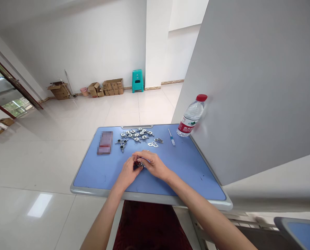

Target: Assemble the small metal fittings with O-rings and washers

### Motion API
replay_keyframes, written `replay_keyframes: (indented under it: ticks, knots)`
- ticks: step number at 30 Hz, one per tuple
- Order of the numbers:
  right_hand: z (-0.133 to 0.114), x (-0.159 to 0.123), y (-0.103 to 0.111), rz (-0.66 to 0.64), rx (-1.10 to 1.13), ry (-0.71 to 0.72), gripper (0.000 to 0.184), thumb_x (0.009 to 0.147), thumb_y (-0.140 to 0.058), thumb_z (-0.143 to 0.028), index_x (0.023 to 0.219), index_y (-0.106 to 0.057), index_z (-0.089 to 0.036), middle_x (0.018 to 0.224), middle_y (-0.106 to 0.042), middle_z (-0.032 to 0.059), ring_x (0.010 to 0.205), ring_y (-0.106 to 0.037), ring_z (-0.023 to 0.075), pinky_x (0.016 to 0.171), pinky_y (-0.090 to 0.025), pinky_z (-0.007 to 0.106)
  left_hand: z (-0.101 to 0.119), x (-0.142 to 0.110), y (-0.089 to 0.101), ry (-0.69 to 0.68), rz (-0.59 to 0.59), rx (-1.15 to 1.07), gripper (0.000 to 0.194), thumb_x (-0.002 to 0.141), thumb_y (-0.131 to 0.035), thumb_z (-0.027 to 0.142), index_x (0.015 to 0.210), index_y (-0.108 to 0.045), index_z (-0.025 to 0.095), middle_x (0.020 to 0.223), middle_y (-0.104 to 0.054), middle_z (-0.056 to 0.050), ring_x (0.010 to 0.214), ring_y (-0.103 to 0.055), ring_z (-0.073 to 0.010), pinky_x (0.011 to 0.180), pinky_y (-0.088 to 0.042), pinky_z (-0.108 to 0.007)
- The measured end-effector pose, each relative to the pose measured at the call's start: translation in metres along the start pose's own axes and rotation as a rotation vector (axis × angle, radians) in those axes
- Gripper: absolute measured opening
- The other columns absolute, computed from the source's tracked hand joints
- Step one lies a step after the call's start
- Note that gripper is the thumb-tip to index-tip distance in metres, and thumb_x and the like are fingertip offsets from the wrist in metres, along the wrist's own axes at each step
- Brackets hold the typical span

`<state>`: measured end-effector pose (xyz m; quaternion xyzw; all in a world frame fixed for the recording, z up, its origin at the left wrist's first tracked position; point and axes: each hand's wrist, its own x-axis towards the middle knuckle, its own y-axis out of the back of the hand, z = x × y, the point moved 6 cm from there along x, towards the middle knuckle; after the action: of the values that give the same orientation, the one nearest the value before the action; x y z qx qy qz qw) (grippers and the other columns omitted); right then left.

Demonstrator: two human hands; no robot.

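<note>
The left hand (127,172) and right hand (155,165) pinch a small dark metal part (139,165) above the blue desk (97,177), with loose metal fittings (135,135) and a screwdriver (171,136) near its far edge.

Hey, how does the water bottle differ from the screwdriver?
The water bottle is far bigger than the screwdriver. The bottle stands, while the screwdriver lies flat. The bottle has a red cap and label; the screwdriver has a pale blue handle. Both sit on the blue desk top.
</note>
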<state>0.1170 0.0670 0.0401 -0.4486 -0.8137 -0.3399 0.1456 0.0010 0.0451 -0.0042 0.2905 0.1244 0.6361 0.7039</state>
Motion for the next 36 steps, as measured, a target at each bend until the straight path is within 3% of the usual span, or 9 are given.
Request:
replay_keyframes:
  ticks: [11, 18, 25, 36]
  knots:
    - [-0.009, 0.004, 0.006, -0.062, 0.027, -0.015, 0.024, 0.1, -0.04, -0.024, 0.103, -0.064, -0.024, 0.085, -0.068, 0.0027, 0.079, -0.059, 0.017, 0.078, -0.048, 0.032, 0.0, -0.001, 0.001, 0.045, -0.003, 0.02, 0.02, 0.082, -0.062, 0.016, 0.102, -0.057, 0.021, 0.094, -0.063, -0.001, 0.089, -0.062, -0.0206, 0.083, -0.051, -0.035]
    - [0.0, 0.002, 0.002, 0.093, -0.091, -0.032, 0.018, 0.093, -0.049, -0.022, 0.101, -0.065, -0.024, 0.079, -0.066, 0.003, 0.076, -0.059, 0.0183, 0.074, -0.05, 0.032, 0.0, 0.0, 0.0, 0.005, -0.005, 0.0, 0.038, 0.084, -0.061, 0.015, 0.12, -0.053, 0.023, 0.108, -0.064, -0.004, 0.099, -0.062, -0.0232, 0.088, -0.05, -0.038]
    - [0.001, -0.001, 0.003, 0.17, -0.089, -0.074, 0.014, 0.089, -0.05, -0.016, 0.089, -0.062, -0.023, 0.079, -0.066, 0.0026, 0.077, -0.061, 0.0181, 0.076, -0.05, 0.032, 0.0, 0.001, 0.001, 0.017, -0.002, -0.009, 0.041, 0.082, -0.062, 0.014, 0.121, -0.053, 0.022, 0.109, -0.065, -0.004, 0.097, -0.062, -0.0224, 0.087, -0.051, -0.037]
    - [0.002, -0.003, 0.002, 0.246, -0.161, -0.078, 0.016, 0.086, -0.049, -0.012, 0.088, -0.06, -0.024, 0.078, -0.066, 0.0021, 0.073, -0.061, 0.0185, 0.07, -0.05, 0.031, 0.0, 0.001, 0.001, 0.006, 0.014, 0.008, 0.036, 0.082, -0.06, 0.015, 0.117, -0.055, 0.021, 0.098, -0.065, -0.003, 0.09, -0.062, -0.021, 0.083, -0.05, -0.036]
